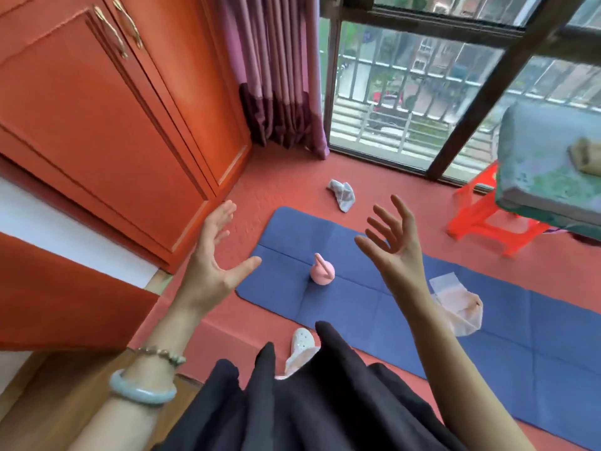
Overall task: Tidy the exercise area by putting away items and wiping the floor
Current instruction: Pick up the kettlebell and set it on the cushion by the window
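Observation:
A blue exercise mat [487,327] lies unrolled on the red floor. A small pink kettlebell [322,271] stands on its near-left part. A pale crumpled cloth [458,304] lies on the mat to the right, partly behind my right forearm. A grey-white rag [342,194] lies on the floor beyond the mat. My left hand [214,255] and my right hand [392,237] are raised above the mat, palms facing each other, fingers spread, holding nothing.
An orange wooden cabinet [107,125] fills the left side. A purple curtain [279,76] hangs in the corner beside a floor-length window [406,92]. At the right stand a red plastic stool [487,216] and a covered table [546,164]. My white shoe [302,341] shows below.

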Demonstrator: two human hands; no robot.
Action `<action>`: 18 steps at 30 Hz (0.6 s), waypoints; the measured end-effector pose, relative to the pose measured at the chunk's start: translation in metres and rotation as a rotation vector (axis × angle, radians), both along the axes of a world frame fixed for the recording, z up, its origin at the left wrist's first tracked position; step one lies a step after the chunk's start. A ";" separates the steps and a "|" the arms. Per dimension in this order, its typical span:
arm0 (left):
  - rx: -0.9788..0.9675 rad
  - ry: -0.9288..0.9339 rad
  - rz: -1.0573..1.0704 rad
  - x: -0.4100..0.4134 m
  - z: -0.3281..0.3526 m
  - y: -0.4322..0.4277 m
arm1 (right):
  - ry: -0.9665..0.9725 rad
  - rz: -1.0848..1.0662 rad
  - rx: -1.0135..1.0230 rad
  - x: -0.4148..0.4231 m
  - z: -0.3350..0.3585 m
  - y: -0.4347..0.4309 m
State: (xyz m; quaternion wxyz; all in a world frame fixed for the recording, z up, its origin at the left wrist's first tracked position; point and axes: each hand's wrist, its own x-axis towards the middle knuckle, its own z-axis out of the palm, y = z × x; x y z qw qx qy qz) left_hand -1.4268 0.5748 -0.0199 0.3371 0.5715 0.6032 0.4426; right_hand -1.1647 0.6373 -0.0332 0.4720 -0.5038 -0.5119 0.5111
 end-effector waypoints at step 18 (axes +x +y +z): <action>-0.180 0.024 -0.261 -0.009 -0.041 0.164 | -0.089 -0.203 -0.144 -0.001 -0.029 0.085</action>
